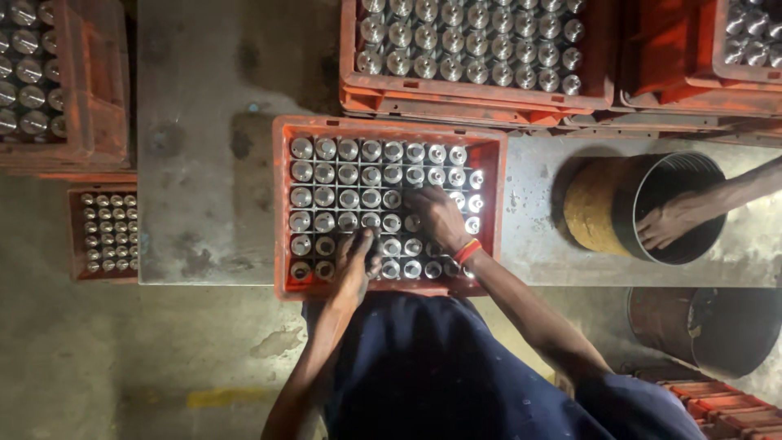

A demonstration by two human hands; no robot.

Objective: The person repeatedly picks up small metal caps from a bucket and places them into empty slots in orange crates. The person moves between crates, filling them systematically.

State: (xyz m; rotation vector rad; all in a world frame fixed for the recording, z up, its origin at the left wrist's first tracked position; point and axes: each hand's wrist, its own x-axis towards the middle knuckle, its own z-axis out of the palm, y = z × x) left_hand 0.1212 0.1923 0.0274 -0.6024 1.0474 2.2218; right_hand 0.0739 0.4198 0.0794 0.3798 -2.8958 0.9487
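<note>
Left hand (356,262) rests palm-down on the metal cylinders (349,174) in the near rows of the orange crate (389,129); fingers curled over the tops, but whether they grip one cannot be told. Right hand (441,217) lies spread, open, over the cylinders toward the crate's right middle, fingertips touching their tops; a red and yellow band (467,251) circles the wrist. Cylinders stand upright in tight rows and fill the crate. Crate sits at the near edge of the grey metal table (204,122).

Beyond it, touching its far side, a second orange crate (481,94) holds more upright cylinders. Further crates of the same parts stand at far left (90,98) and lower on the floor (103,232).

To the right on the table, another person's hand (669,224) reaches into a black cylindrical bin (643,187). A dark drum (709,326) stands below the table edge.
</note>
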